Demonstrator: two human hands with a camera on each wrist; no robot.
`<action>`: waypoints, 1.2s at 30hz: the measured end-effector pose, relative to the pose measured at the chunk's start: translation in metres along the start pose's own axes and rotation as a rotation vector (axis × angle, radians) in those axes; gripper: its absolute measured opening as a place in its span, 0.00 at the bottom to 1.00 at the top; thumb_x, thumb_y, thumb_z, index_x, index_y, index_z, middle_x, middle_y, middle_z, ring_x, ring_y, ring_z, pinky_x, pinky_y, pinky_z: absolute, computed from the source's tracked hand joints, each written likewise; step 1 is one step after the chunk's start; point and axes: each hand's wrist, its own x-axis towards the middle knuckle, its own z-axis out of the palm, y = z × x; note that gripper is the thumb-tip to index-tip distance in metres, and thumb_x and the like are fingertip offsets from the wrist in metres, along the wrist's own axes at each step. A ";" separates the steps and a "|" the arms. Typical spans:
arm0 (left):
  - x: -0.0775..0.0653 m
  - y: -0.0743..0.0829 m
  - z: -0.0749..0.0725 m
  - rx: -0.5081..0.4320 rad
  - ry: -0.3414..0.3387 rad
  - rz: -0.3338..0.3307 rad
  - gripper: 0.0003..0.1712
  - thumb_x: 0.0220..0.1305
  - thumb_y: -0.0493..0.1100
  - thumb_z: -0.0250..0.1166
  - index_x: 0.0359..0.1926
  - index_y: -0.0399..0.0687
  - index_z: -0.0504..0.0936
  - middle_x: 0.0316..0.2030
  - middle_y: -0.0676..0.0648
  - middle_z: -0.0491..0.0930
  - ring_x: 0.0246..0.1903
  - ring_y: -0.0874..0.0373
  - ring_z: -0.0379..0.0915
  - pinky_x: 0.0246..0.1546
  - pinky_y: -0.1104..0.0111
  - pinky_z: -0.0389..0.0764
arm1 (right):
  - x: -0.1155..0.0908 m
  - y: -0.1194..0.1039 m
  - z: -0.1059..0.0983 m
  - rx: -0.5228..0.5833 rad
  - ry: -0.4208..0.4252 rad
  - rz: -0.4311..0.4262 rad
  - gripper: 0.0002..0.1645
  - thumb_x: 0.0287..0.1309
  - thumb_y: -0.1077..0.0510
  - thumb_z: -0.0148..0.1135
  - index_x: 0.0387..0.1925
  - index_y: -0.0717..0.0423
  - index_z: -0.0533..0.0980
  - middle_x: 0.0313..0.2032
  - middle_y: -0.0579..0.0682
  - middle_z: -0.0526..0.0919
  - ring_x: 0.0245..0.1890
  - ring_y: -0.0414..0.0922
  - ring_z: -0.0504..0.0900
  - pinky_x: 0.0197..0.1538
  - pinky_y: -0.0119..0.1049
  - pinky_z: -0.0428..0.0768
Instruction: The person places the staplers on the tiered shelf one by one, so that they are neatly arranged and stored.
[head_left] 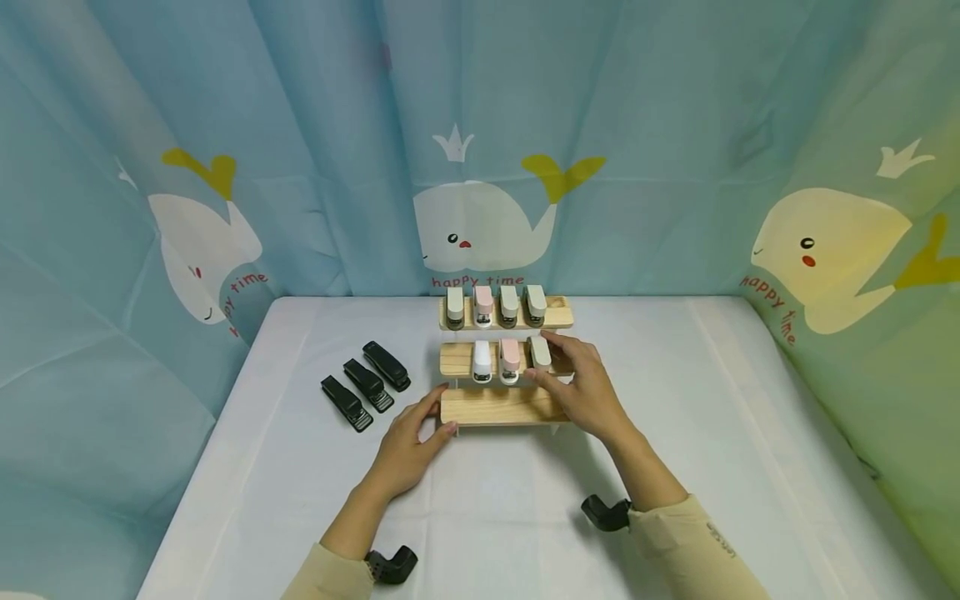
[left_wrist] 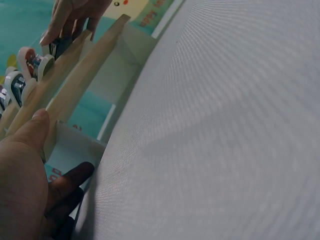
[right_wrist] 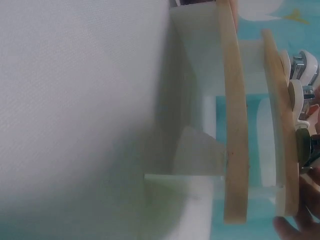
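Note:
A three-tier wooden rack [head_left: 502,407] with pale supports stands at the back middle of the table. My left hand [head_left: 405,450] holds the left end of its lowest shelf, thumb at the front edge and fingers behind. At the right end of the middle shelf, my right hand [head_left: 588,392] pinches a grey-green mini stapler [head_left: 539,352] between thumb and fingers; its base looks dark in the right wrist view. Beside it on that shelf stand a pink mini stapler [head_left: 510,358] and a white mini stapler [head_left: 482,360]. The lowest shelf is bare.
Several mini staplers, among them a pink one [head_left: 483,305], line the top shelf. Three black staplers [head_left: 367,383] lie on the white table [head_left: 300,508] left of the rack. A blue curtain [head_left: 330,125] with whale prints hangs close behind the table.

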 end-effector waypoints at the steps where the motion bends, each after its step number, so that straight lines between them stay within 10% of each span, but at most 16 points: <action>1: 0.000 0.000 0.000 0.001 0.001 0.001 0.39 0.71 0.65 0.63 0.79 0.75 0.61 0.58 0.55 0.82 0.69 0.49 0.71 0.71 0.43 0.67 | 0.000 0.000 0.000 0.001 0.000 -0.001 0.45 0.64 0.43 0.72 0.75 0.53 0.67 0.67 0.59 0.75 0.66 0.58 0.68 0.67 0.60 0.68; 36: -0.001 -0.002 0.000 -0.006 0.005 0.008 0.38 0.71 0.64 0.65 0.77 0.82 0.60 0.58 0.57 0.82 0.69 0.50 0.71 0.71 0.43 0.67 | -0.008 0.006 0.007 0.073 0.081 -0.038 0.40 0.64 0.51 0.73 0.72 0.56 0.69 0.66 0.58 0.75 0.68 0.58 0.68 0.70 0.61 0.67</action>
